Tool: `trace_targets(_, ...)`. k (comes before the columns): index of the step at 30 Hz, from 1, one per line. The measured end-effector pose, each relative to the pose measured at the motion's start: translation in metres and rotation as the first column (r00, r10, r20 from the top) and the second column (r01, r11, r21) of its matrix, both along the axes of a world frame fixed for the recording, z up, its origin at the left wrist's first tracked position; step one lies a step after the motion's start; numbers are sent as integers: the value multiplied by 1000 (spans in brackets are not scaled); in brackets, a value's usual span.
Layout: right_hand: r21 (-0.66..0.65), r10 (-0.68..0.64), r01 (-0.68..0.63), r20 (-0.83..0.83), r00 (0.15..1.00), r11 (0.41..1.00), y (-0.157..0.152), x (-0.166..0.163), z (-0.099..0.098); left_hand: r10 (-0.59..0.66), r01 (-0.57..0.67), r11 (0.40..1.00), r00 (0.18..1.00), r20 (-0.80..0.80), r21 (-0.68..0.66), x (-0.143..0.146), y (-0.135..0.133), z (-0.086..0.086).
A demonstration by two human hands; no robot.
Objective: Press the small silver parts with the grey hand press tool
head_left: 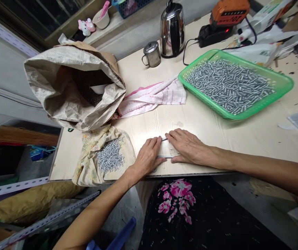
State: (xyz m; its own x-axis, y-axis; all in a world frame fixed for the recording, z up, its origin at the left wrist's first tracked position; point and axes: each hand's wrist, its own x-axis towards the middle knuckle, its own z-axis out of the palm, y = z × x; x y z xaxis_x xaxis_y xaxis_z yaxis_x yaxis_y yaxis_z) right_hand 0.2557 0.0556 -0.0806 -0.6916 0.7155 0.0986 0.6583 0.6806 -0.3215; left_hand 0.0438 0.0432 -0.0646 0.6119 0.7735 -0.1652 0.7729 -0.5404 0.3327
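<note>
My left hand [147,158] and my right hand [186,146] rest close together on the pale wooden table [216,135] near its front edge. Their fingers lie fairly flat and press on small metal screws [164,139], one of which shows between the fingertips; a thin metal piece [164,157] lies between the thumbs. Left of my left hand, a heap of silvery screws [110,159] sits on a patterned cloth [91,163]. A green plastic basket [281,86] full of the same screws stands at the right rear.
A big open paper sack [60,90] of dark parts stands at the left. A white and pink cloth [151,97] lies mid-table. Behind are a steel mug [152,53], a kettle [172,29], an orange charger [228,14] and plastic bags [263,41].
</note>
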Motion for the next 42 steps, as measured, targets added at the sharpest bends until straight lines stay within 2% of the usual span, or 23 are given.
trace_targets(6,-66,4,-1,44,999,998,4,0,6,12,-13,1000,1000,-7,-23,8,3,3)
trace_targets(12,-105,60,-62,-25,998,993,8,-5,-10,43,-43,999,999,-22,-15,12,4,-2)
trace_targets(18,-53,70,-73,-57,996,996,12,-4,-19,53,-52,998,997,-47,19,12,5,-3)
trace_targets(22,-25,62,-65,-82,995,998,25,11,-10,157,-158,970,987,17,187,16,-16,-9)
trace_targets(25,-47,37,-41,-81,996,998,35,19,-6,136,-147,949,989,56,281,25,-45,-17)
trace_targets(30,4,-4,4,-38,999,1000,48,10,-10,89,-108,968,992,95,225,38,-76,-30)
trace_targets(34,72,-24,24,-5,1000,997,70,-4,-11,101,-128,973,984,144,193,39,-77,-33)
trace_targets(37,107,-61,56,38,997,993,77,-15,-1,111,-144,972,978,176,188,38,-75,-32)
trace_targets(39,120,-4,-2,49,999,993,69,-28,9,112,-149,970,974,196,190,38,-74,-33)
trace_targets(41,107,183,-186,38,982,977,52,-44,17,111,-153,970,969,219,187,38,-75,-35)
trace_targets(42,90,301,-302,26,953,949,42,-53,19,117,-160,971,966,232,178,38,-75,-38)
